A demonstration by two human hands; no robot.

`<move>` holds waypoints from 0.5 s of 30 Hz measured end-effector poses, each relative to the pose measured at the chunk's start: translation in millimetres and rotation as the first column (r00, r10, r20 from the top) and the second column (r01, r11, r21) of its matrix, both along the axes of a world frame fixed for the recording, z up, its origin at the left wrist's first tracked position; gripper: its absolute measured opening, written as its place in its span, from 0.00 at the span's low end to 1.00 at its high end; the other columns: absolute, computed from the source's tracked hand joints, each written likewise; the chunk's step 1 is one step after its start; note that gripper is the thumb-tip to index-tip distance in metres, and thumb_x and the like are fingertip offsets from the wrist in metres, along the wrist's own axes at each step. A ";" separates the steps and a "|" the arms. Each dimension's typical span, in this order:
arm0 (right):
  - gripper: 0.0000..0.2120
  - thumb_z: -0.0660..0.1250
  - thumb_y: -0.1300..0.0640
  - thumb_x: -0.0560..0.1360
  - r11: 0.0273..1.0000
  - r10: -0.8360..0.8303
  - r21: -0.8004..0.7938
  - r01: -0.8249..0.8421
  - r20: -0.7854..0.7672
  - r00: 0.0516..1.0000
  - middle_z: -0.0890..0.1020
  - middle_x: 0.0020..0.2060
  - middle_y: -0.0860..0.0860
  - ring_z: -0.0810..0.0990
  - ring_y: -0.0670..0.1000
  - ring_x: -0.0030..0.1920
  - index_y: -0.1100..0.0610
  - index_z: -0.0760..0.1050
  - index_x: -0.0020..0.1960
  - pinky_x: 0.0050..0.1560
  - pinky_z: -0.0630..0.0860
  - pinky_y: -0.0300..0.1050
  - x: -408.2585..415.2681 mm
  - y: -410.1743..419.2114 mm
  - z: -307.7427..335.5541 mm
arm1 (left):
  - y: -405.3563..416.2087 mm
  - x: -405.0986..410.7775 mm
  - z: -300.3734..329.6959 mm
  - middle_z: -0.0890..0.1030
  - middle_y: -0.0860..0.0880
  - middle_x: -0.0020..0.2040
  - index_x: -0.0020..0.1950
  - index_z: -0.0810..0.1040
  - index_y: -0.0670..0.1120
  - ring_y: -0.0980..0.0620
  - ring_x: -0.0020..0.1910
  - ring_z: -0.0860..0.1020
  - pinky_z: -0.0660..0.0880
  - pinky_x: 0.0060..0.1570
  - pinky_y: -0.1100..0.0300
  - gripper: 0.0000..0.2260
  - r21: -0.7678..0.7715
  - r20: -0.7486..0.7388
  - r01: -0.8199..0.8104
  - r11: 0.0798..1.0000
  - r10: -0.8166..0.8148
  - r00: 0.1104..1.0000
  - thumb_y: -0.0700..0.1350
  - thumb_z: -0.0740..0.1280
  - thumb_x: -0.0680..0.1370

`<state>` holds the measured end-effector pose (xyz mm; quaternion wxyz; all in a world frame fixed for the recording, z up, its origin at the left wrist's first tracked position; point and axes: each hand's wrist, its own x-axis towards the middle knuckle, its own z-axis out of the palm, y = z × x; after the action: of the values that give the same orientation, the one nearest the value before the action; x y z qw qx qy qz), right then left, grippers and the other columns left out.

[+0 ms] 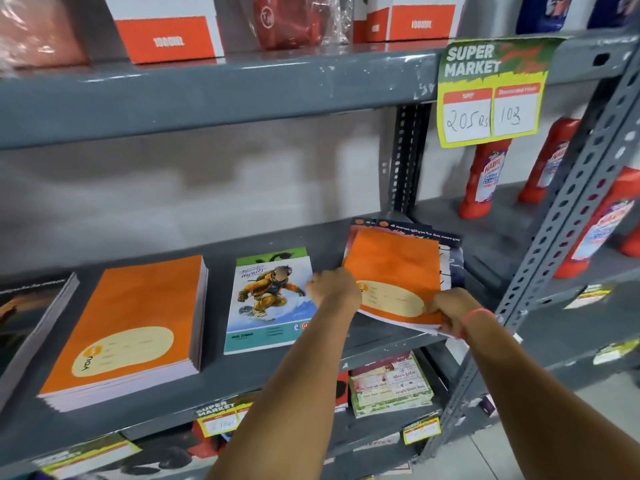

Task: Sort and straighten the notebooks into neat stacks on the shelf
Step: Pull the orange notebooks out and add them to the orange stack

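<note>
On the grey shelf a neat stack of orange notebooks lies left of centre. A snowboarder-cover notebook lies flat in the middle. At the right an untidy pile has an orange notebook on top of dark-covered notebooks that stick out behind it. My left hand grips the orange notebook's left edge. My right hand pinches its near right corner, lifting the front of it off the shelf. A dark notebook stack lies at the far left, partly cut off.
A perforated grey upright stands right of the pile, with red cleaner bottles beyond it. A yellow price sign hangs from the upper shelf, which carries orange-and-white boxes. Printed booklets lie on the shelf below.
</note>
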<state>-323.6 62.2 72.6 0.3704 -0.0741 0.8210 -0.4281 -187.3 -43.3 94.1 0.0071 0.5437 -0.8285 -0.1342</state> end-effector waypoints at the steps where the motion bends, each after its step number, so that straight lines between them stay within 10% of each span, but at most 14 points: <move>1: 0.17 0.60 0.71 0.73 0.998 -0.022 -0.060 0.027 0.081 0.996 0.75 0.63 0.62 0.74 0.63 0.62 0.64 0.69 0.61 0.64 0.71 0.55 -1.5 1.0 0.7 | -0.9 -0.1 3.3 0.78 0.41 0.60 0.58 0.76 0.41 0.42 0.61 0.74 0.72 0.57 0.53 0.12 0.039 -0.052 -0.025 0.999 0.027 0.998 0.40 0.60 0.76; 10: 0.19 0.59 0.69 0.73 0.986 0.020 -0.164 0.005 0.145 0.989 0.70 0.68 0.58 0.70 0.61 0.65 0.60 0.65 0.63 0.65 0.68 0.56 1.2 9.1 15.1 | 5.2 10.3 34.2 0.80 0.38 0.57 0.57 0.76 0.35 0.40 0.56 0.79 0.76 0.48 0.53 0.13 0.392 -0.461 -0.071 0.917 0.262 0.848 0.37 0.59 0.75; 15: 0.19 0.63 0.63 0.72 0.941 0.013 -0.317 0.120 0.387 0.922 0.76 0.55 0.58 0.72 0.64 0.64 0.60 0.69 0.63 0.45 0.72 0.51 9.6 31.3 17.8 | 14.2 23.2 57.9 0.75 0.43 0.41 0.40 0.73 0.44 0.49 0.36 0.73 0.68 0.32 0.61 0.06 0.557 -0.687 0.093 0.825 0.395 0.610 0.35 0.62 0.76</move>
<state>-314.0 93.5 90.4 0.4936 -0.0280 0.6495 -0.5777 -164.0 -29.1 152.0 0.2232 0.4805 -0.6166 -0.5824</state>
